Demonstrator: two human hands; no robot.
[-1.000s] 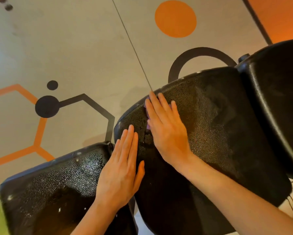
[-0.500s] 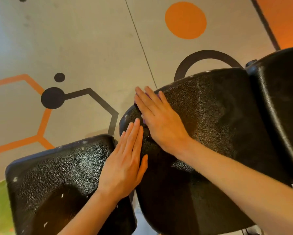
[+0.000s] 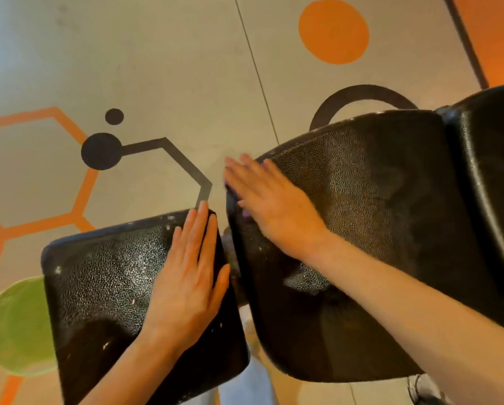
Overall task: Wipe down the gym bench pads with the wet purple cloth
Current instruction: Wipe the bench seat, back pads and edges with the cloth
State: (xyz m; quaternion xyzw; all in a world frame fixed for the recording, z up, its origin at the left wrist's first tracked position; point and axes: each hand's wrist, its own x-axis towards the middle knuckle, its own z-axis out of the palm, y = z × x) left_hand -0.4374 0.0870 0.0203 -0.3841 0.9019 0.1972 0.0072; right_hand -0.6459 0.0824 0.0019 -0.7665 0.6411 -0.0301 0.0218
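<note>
Two black textured bench pads fill the lower view: a small seat pad (image 3: 98, 282) on the left and a long back pad (image 3: 361, 229) on the right. My left hand (image 3: 189, 276) rests flat on the seat pad's right edge, fingers straight. My right hand (image 3: 268, 200) presses flat on the back pad's upper left corner, blurred by motion. Only slivers of the purple cloth (image 3: 245, 213) peek out from under its fingers; most of it is hidden. The seat pad glistens with wet specks.
A third glossy black pad (image 3: 490, 176) adjoins the back pad at far right. Beneath lies a grey floor (image 3: 171, 68) painted with orange hexagon lines, black dots and lines, an orange circle (image 3: 334, 32) and a green circle (image 3: 14, 325).
My right hand has slid with the cloth up and left to the back pad's corner. My left hand has shifted from the gap fully onto the seat pad. The view has drifted.
</note>
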